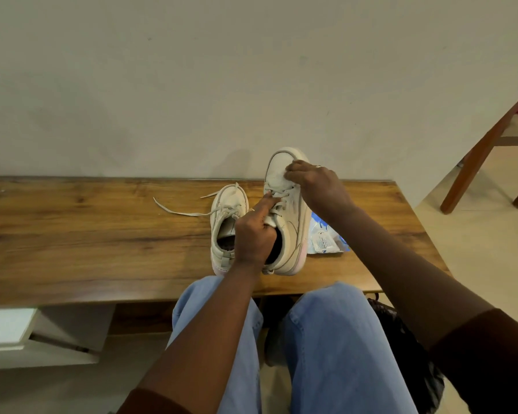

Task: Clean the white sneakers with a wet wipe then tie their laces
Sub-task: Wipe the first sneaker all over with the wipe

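Left grip [254, 234] clamped on held shoe [296, 228]; right grip [317, 183] pinches wipe [279, 178] on its toe; other shoe [229, 195] laces [174, 211] loose, tying not done.

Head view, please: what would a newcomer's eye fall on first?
A white sneaker tilted toe-up on the wooden table, the left hand gripping its tongue, the right hand pressing what looks like a wipe on its toe. Left of it the second sneaker rests untied, one lace trailing leftward.

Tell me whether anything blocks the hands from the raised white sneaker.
Nothing visible does. The left hand grips the raised white leather sneaker at its collar, and the right hand rests on its toe. The second white sneaker and blue-white wipe packet lie beside it.
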